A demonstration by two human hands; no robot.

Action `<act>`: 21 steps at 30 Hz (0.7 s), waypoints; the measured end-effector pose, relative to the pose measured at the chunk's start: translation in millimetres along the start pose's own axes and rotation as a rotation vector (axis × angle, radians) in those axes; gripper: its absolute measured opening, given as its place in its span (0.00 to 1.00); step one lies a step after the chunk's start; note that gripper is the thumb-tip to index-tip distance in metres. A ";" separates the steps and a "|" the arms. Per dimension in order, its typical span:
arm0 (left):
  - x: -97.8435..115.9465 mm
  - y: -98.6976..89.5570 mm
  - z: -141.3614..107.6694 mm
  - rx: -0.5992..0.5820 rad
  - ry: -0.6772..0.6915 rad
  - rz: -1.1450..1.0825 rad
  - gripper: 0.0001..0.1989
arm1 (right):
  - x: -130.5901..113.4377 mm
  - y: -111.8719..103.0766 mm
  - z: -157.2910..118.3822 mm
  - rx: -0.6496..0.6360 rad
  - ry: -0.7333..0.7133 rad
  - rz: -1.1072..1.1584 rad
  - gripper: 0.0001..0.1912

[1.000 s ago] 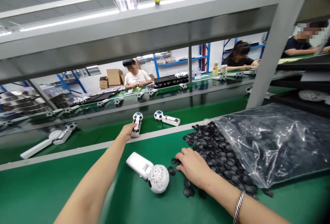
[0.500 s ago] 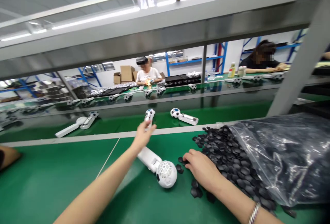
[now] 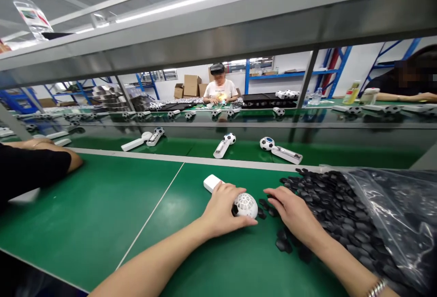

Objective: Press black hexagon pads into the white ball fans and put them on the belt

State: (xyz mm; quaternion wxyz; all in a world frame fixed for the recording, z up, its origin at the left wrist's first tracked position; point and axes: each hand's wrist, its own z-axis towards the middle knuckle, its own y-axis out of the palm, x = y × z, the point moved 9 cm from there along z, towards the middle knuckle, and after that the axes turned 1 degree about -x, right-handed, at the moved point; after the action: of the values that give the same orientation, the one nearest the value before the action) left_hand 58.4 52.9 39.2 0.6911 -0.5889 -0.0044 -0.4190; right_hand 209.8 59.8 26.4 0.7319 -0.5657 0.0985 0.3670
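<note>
A white handheld fan (image 3: 248, 206) with a round, football-style head lies on the green work surface, its grille facing up. My left hand (image 3: 223, 208) is wrapped round the head, thumb at the near side and fingers over the far side, covering part of the handle. Just right of the fan, my right hand (image 3: 290, 208) hovers over a few loose black pieces (image 3: 282, 242), thumb and forefinger close together. Whatever lies between those fingertips is too small to make out. A heap of flat black pieces (image 3: 337, 206) spreads beyond that hand.
A clear plastic bag (image 3: 403, 215) lies beside the heap. Football-patterned fans (image 3: 224, 145) lie on the belt (image 3: 184, 149) beyond the pale edge strip. A neighbour's arm (image 3: 73, 159) rests at left. A metal shelf beam (image 3: 205, 37) crosses overhead; a person (image 3: 221, 88) sits opposite.
My left hand has come back from a fan on the belt and closed round the fan on the work surface. My right hand's fingertips have lifted slightly off the loose pieces. The view has swung left.
</note>
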 end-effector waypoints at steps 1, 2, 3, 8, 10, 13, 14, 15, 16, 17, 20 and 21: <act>-2.5 -0.8 0.7 0.025 -0.019 0.014 0.37 | -1.0 1.7 -0.3 -0.014 0.003 0.039 0.11; -4.3 -0.8 1.2 0.037 -0.028 0.026 0.37 | -2.0 3.6 -0.7 -0.031 0.016 0.089 0.11; -5.4 -0.2 1.4 0.038 -0.030 0.036 0.37 | -3.0 4.9 -1.3 -0.046 0.037 0.147 0.10; -9.9 5.0 -0.2 -0.038 0.000 0.041 0.40 | -25.4 -0.2 -4.4 -0.045 0.007 0.319 0.08; -13.5 4.8 -0.4 -0.041 -0.011 0.030 0.39 | -34.9 1.5 -6.0 -0.073 -0.007 0.356 0.06; -16.5 5.2 0.5 -0.044 -0.022 0.025 0.38 | -45.3 10.7 -9.2 -0.139 -0.017 0.403 0.04; -16.7 5.7 0.9 -0.049 -0.022 0.027 0.38 | -48.7 12.7 -10.1 -0.140 -0.038 0.399 0.04; -16.7 6.1 1.2 -0.055 -0.021 0.029 0.38 | -51.3 13.9 -10.7 -0.128 -0.061 0.387 0.04; -16.9 6.6 1.4 -0.062 -0.021 0.030 0.38 | -52.5 14.4 -10.9 -0.105 -0.076 0.376 0.04; -17.1 7.2 1.4 -0.071 -0.022 0.029 0.39 | -52.2 14.6 -10.7 -0.078 -0.081 0.371 0.04; -18.4 7.3 1.1 -0.078 -0.038 0.027 0.38 | -46.4 15.5 -8.7 -0.015 -0.060 0.384 0.04; -18.7 6.8 1.0 -0.073 -0.045 0.026 0.37 | -44.6 15.9 -8.0 -0.005 -0.055 0.391 0.03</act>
State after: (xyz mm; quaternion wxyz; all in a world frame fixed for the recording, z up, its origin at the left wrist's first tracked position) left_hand 50.7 64.2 24.7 0.6743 -0.6229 0.0030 -0.3966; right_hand 169.9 35.1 36.6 0.6478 -0.5273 0.1854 0.5177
